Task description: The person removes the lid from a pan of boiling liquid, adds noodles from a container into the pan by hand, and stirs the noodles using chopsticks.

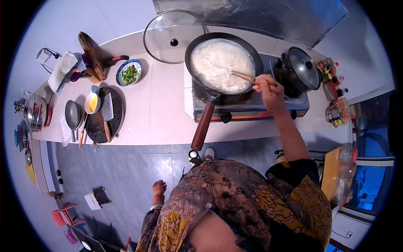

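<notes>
A dark wok (260, 63) with a red-brown handle sits on the gas stove (247, 114). Pale noodles in whitish liquid (220, 61) fill much of it. My right hand (272, 93) grips a pair of wooden chopsticks (243, 76) at the wok's right rim, and their tips reach into the noodles. Down at my side, away from the counter, hangs my left hand (159, 187), with its fingers curled loosely. Nothing can be seen in it.
Behind the wok leans a glass lid (163, 33). A lidded black pot (303, 69) occupies the right burner. Further left are a bowl of chopped greens (129, 73), a round board (95, 126) bearing a cleaver (107, 110), a yellow-filled bowl (92, 103) and a grey pan (73, 114).
</notes>
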### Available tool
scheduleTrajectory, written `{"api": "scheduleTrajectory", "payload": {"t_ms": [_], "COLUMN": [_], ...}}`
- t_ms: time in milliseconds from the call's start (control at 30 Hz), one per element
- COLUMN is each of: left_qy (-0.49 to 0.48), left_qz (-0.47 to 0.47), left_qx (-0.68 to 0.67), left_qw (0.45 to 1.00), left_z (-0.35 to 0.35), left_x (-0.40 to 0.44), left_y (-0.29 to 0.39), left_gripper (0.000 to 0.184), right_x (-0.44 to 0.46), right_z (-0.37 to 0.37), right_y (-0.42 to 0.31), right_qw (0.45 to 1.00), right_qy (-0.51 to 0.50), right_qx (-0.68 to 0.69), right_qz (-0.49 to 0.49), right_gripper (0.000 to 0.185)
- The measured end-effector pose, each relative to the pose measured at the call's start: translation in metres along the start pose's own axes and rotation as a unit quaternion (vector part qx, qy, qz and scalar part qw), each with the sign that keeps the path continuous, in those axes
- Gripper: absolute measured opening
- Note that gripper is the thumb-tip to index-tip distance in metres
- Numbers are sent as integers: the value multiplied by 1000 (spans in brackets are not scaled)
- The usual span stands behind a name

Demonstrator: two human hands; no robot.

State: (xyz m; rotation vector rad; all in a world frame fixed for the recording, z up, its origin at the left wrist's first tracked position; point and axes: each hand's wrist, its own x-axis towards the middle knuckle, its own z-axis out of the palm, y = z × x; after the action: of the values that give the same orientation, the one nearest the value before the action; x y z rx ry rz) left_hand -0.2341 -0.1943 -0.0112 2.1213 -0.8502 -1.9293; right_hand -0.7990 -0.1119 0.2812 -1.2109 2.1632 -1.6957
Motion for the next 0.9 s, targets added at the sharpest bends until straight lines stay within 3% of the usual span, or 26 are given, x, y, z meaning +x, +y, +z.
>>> {"api": "scheduleTrajectory", "payload": {"t_ms": [67, 167, 367, 667, 900], "left_qy": [-16, -8, -5, -33, 7], "left_qz": [11, 9, -9, 87, -10], "left_qx": [-6, -8, -7, 87, -26], "left_qw": [1000, 1000, 1000, 992, 1000], "left_z": [0, 9, 7, -18, 9], "left_x": [10, -3, -5, 28, -8], "left_y": [-1, 13, 1, -45, -9], "left_gripper": [25, 26, 25, 21, 22], "right_x": [10, 22, 33, 81, 97], "right_z": [-19, -41, -52, 30, 54], "right_y": [14, 10, 51, 51, 54], "right_qw": [999, 979, 960, 969, 962], "right_qy": [30, 109, 81, 36, 26], "right_qx": [-14, 94, 137, 117, 171], "right_qz": [23, 147, 231, 216, 212], "right_gripper": [18, 23, 27, 26, 29]}}
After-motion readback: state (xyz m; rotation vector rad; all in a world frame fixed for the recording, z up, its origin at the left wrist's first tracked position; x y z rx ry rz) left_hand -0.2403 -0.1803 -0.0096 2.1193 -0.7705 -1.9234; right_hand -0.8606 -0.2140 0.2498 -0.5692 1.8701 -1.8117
